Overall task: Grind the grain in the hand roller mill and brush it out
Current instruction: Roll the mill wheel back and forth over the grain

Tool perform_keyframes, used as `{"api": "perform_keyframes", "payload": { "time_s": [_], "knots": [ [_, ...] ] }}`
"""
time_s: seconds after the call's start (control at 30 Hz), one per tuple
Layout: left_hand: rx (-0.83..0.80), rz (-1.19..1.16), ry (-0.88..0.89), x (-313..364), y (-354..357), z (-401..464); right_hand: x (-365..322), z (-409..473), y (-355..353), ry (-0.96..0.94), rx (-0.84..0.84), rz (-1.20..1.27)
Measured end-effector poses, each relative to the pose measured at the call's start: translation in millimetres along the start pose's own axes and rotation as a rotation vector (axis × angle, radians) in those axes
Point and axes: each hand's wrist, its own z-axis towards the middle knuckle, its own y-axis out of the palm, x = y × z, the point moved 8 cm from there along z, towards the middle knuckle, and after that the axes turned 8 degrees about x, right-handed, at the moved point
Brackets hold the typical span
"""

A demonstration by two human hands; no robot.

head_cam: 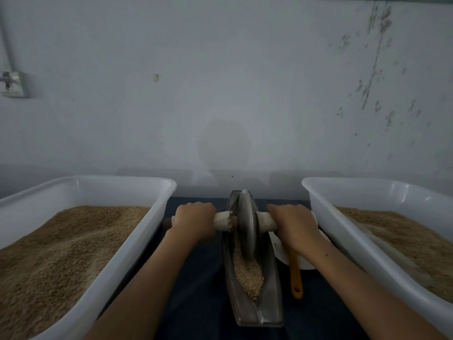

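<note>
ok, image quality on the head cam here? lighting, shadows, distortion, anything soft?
Head view: dim and flat, no glare. A soft head-shaped shadow falls on the pale wall. Wide-angle bend bows the rims of the left white plastic tub and right white plastic tub. Both are soft at the frame edges. The grey stone roller wheel and both hands are sharp enough.

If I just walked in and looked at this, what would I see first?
First you'd spot the grey grinding wheel standing upright in the long trough at the middle, with the left hand and right hand gripping its white handles on either side. Crushed grain lies in the trough in front of the wheel. Two big white tubs of brown grain sit beside it, one on the left and one on the right.
</note>
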Motion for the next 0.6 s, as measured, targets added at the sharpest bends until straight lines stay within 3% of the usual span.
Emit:
{"api": "perform_keyframes", "payload": {
  "time_s": [0.1, 0.23, 0.5, 0.6],
  "knots": [
    [0.062, -0.015, -0.016, 0.3, -2.4, -0.5, -0.9, 1.3, 1.5, -0.006, 0.073, -0.045],
    [0.019, -0.02, -0.005, -1.1, 1.0, -0.3, -1.8, 1.7, 1.3, -0.035, 0.02, -0.06],
    [-0.456, -0.241, -0.029, -4.1, 26.2, -12.6, -5.4, -1.3, 4.4, -0.084, -0.384, -0.056],
    [-0.421, -0.224, -0.049, -5.0, 24.3, -10.3, -5.5, -0.5, 4.2, -0.072, -0.376, -0.044]
  ]
}}
